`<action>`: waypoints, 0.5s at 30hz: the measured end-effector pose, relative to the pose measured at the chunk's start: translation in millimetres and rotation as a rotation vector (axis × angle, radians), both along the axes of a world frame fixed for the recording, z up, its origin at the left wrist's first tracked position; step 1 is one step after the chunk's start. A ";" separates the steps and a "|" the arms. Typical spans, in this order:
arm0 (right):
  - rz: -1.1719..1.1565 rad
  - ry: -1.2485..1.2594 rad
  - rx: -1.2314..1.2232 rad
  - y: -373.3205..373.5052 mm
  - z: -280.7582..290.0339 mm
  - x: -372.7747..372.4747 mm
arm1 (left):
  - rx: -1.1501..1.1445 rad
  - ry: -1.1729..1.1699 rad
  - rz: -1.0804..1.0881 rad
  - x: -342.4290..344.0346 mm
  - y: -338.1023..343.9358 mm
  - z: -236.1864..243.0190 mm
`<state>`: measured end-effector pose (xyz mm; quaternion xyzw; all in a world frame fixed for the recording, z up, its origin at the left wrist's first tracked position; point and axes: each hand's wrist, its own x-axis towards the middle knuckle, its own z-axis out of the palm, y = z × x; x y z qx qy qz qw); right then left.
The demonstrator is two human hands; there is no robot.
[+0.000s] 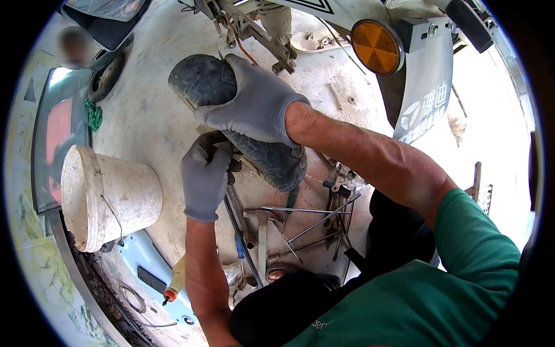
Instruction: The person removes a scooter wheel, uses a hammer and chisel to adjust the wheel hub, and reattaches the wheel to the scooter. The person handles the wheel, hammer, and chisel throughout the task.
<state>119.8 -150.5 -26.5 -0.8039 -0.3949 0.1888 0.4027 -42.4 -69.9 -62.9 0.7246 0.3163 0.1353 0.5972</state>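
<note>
A small black wheel with a knobbly tyre (272,159) stands tilted in the middle. My right hand (251,104), in a grey work glove, lies across the top of the tyre, its fingers and thumb wrapped round the tread. On the wheel's near left side is my left hand (207,173), gloved too, with dark-coated fingertips. Its fingers are curled closed against the hub side; what they hold is hidden. Just below the wheel, a long dark bar (240,234) slants down toward my lap.
Several tools, including a T-shaped spanner (324,221), lie on the floor below the wheel. At left are a dirty white bucket (130,194) and a light blue panel (141,257) with a yellow-handled tool (175,283). Above hang a vehicle frame, an orange reflector (377,47) and a mudguard (428,87).
</note>
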 end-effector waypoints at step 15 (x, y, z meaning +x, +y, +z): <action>-0.008 -0.007 0.048 0.9 -3.9 -1.0 | 0.177 -0.008 -0.018 0.0 -2.7 -0.2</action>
